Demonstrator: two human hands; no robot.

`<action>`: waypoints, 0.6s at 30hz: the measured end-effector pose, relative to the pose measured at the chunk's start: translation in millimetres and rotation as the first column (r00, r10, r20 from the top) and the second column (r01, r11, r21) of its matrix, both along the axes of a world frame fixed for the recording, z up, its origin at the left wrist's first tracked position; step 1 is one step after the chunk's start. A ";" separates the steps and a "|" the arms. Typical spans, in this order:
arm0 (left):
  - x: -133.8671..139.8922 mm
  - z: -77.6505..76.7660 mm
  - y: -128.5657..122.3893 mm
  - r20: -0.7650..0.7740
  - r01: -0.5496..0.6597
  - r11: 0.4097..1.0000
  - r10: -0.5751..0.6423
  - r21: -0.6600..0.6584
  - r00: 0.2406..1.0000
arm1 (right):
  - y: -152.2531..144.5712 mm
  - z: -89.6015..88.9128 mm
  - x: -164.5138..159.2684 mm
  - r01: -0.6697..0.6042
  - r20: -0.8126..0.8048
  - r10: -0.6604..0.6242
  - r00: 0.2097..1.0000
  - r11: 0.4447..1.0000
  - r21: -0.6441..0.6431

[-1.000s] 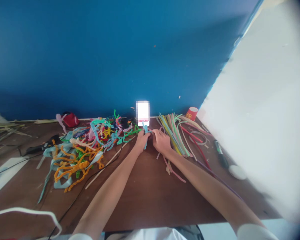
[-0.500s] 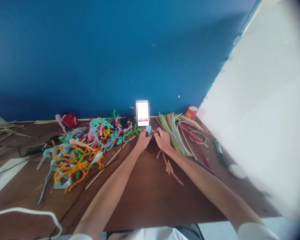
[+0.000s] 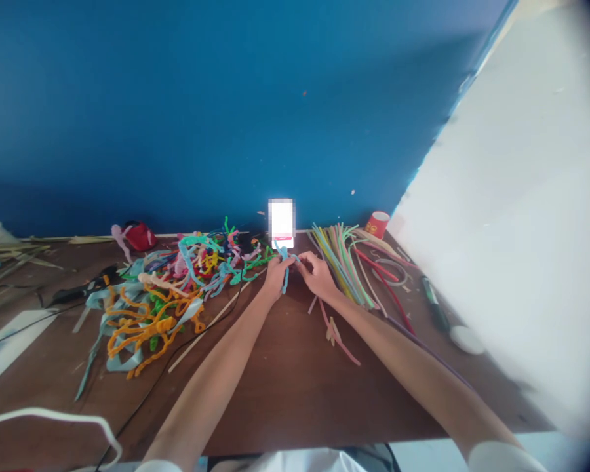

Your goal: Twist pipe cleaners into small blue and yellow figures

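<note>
A light-blue pipe-cleaner figure point(image 3: 284, 254) is between my hands, just in front of a bright screen. My left hand point(image 3: 274, 276) pinches its left side; one limb points up and another hangs down over the table. My right hand point(image 3: 317, 275) has its thumb and forefinger closed at the figure's right-hand end. Below that wrist, a pink pipe cleaner point(image 3: 341, 345) with a small tan knotted piece lies on the wood.
Left of me is a heap of twisted pipe cleaners point(image 3: 164, 324), with a black cable and a thin stick beside it. Straight pipe cleaners point(image 3: 347, 269) lie in a bundle on the right. A red paper cup point(image 3: 376, 225) and the lit screen point(image 3: 281, 219) stand by the blue wall.
The blue figure has been turned, so its limbs now show above and below my left fingers. My right hand has shifted slightly, and its fingers have spread a little from the left hand.
</note>
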State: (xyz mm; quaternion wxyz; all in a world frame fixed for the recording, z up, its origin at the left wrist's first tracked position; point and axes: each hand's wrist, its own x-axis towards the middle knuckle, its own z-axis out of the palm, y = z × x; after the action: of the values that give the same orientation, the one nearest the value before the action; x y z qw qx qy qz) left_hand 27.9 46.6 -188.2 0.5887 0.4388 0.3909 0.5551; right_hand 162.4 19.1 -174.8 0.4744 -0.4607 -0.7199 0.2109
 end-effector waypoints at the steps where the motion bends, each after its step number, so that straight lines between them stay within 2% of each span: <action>1: -0.1 0.0 0.3 0.000 0.009 1.000 -0.009 -0.003 1.000 | 0.4 -0.6 0.3 0.004 0.009 -0.004 1.000 1.000 0.000; 8: -3.9 0.9 -2.9 -0.018 0.094 0.995 -0.093 0.047 0.996 | 3.2 -3.5 2.1 0.001 -0.016 -0.002 1.000 0.999 -0.047; 14: -6.5 1.8 -3.7 -0.102 0.098 0.983 -0.082 0.158 0.991 | 3.8 -3.6 2.1 0.041 -0.010 -0.042 0.999 0.998 -0.056; 18: -7.0 -2.3 0.3 -0.076 0.124 0.982 -0.114 0.139 0.991 | 4.1 -5.1 2.6 0.050 -0.003 -0.051 0.999 0.996 -0.073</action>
State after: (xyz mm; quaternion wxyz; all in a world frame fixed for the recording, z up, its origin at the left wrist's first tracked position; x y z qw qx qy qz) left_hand 20.9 46.9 -190.5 0.5742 0.5211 0.3426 0.5305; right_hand 165.0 23.1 -179.9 0.4643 -0.4953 -0.6986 0.2261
